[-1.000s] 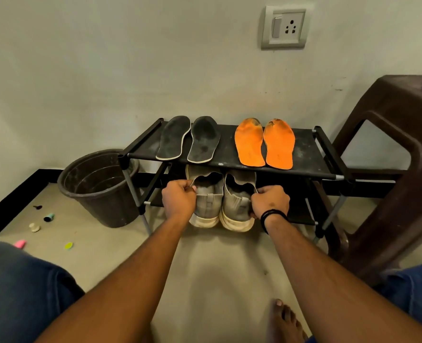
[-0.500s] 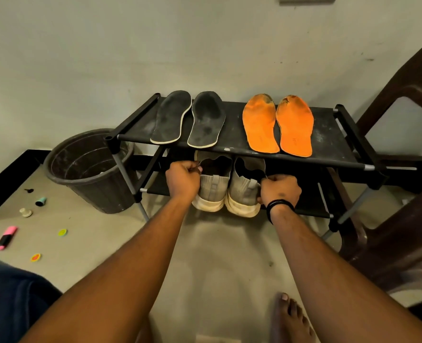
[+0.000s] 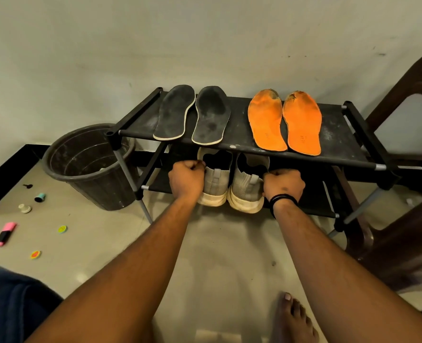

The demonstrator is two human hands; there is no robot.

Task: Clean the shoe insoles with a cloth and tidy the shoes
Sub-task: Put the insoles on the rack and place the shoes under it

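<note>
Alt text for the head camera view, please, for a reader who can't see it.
Left hand and right hand each grip one of two grey shoes on a black rack's lower shelf. Black insoles and orange insoles lie on top.

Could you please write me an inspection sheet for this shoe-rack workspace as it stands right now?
Surface: black two-tier rack, top shelf dusty; pale tiled floor.
Job's things: black insoles and orange insoles lie flat on the top shelf; grey shoes sit on the lower shelf; no cloth seen.
Clutter: pink highlighter, small caps and discs on the floor.
Grippers: left hand and right hand each grip a shoe's collar.
Cables: nothing seen.
Surroundings: black bucket left, brown plastic chair right, plain wall behind.
</note>
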